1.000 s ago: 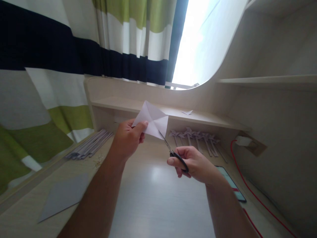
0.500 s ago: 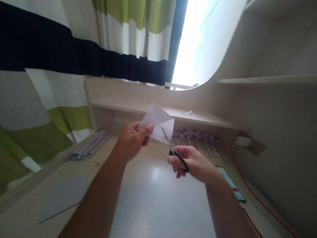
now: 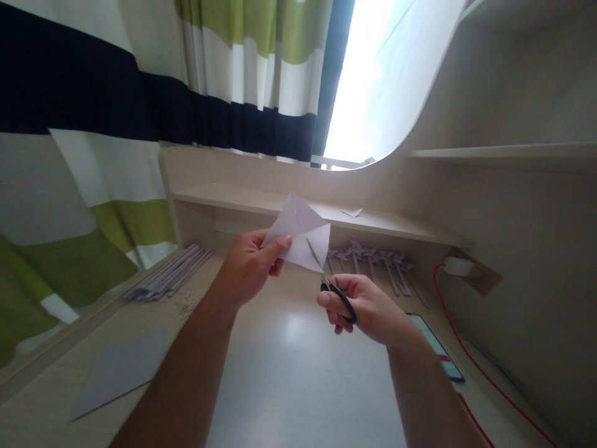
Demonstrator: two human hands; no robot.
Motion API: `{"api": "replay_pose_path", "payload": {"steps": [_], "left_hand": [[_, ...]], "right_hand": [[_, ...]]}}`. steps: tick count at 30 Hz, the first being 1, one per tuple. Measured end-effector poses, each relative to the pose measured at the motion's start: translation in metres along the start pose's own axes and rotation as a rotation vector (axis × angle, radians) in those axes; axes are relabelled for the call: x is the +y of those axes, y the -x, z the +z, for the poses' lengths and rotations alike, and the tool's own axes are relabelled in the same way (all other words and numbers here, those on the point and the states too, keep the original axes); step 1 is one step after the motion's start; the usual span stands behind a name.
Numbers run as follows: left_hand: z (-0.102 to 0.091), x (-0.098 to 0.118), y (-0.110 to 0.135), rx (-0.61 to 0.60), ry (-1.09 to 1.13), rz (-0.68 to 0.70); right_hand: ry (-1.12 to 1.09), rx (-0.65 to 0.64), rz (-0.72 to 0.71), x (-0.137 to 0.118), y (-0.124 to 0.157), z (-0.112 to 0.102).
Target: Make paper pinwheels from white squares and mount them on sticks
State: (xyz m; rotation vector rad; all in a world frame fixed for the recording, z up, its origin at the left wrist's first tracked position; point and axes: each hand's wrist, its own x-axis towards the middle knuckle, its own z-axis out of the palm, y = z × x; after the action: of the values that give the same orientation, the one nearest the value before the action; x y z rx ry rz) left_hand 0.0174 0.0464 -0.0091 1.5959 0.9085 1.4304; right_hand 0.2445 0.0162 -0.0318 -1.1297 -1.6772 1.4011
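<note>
My left hand [image 3: 249,267] pinches a creased white paper square [image 3: 301,230] by its left corner and holds it up above the desk. My right hand [image 3: 364,308] grips black-handled scissors [image 3: 331,289]. Their blades reach into the paper's lower edge along a crease. A row of finished paper pinwheels [image 3: 373,261] lies on the desk behind the hands, under the shelf.
A bundle of thin paper sticks [image 3: 170,277] lies at the left of the desk, with a flat grey sheet [image 3: 121,367] nearer me. A phone [image 3: 436,345] and a red cable [image 3: 471,358] lie at the right. A low shelf [image 3: 354,219] holds a paper scrap.
The paper has shifted slightly right and the scissor blades have gone further into its lower edge. Both hands stay in nearly the same place.
</note>
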Motion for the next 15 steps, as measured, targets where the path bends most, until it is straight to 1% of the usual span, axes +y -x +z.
{"api": "replay_pose_path", "payload": {"steps": [7, 15], "left_hand": [[-0.0002, -0.0015, -0.0006, 0.009, 0.011, -0.003], [-0.0004, 0.0007, 0.0001, 0.015, 0.012, -0.013]], "right_hand": [[0.022, 0.036, 0.013, -0.0022, 0.0007, 0.0002], [0.018, 0.048, 0.004, -0.0067, 0.0017, 0.0020]]}}
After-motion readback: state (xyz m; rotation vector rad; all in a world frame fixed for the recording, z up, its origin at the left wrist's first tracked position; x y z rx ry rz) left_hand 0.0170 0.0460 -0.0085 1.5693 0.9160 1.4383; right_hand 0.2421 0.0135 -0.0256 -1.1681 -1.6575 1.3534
